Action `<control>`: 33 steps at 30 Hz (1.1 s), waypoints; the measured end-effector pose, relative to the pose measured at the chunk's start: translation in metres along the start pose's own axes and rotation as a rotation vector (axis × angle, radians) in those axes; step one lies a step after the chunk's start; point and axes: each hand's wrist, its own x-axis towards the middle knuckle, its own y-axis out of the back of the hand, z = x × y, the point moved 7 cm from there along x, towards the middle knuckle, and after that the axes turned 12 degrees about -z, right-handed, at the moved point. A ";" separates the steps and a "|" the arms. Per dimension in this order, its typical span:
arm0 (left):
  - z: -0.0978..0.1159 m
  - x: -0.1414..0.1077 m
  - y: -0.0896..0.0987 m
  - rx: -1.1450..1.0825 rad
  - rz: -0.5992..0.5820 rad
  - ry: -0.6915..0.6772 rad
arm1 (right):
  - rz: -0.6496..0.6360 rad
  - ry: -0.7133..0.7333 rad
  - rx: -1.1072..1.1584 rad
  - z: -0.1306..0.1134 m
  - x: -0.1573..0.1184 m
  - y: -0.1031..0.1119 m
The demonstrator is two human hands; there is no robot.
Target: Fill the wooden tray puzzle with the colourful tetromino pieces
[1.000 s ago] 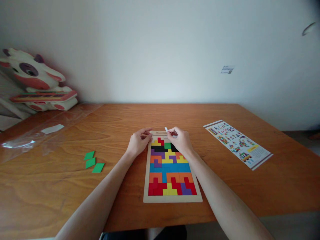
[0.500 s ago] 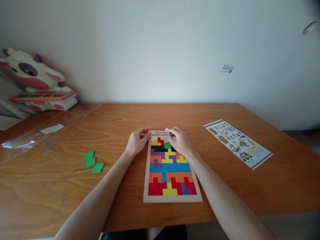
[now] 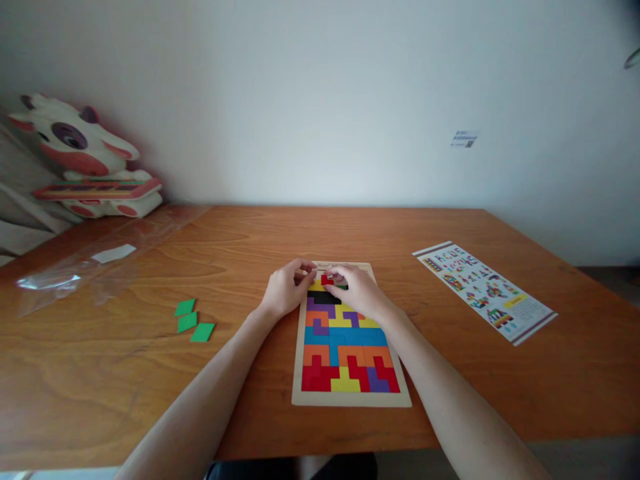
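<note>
The brown wooden table (image 3: pixel 280 233) bears three green rhombuses (image 3: pixel 187 322) lower left and one multicoloured puzzle board (image 3: pixel 352 399) under two bare hands (image 3: pixel 286 291) (image 3: pixel 361 293), fingers curled, grip unclear.

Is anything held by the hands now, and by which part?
It cannot be told: the left hand is at the upper left of the puzzle board, the right hand over its upper part, and any grip is unclear.

Puzzle board (image 3: pixel 351 399), flat (mostly filled)
</note>
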 end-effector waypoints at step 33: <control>-0.009 0.002 0.001 -0.751 0.116 0.110 | 0.022 -0.131 -0.083 0.012 -0.003 0.009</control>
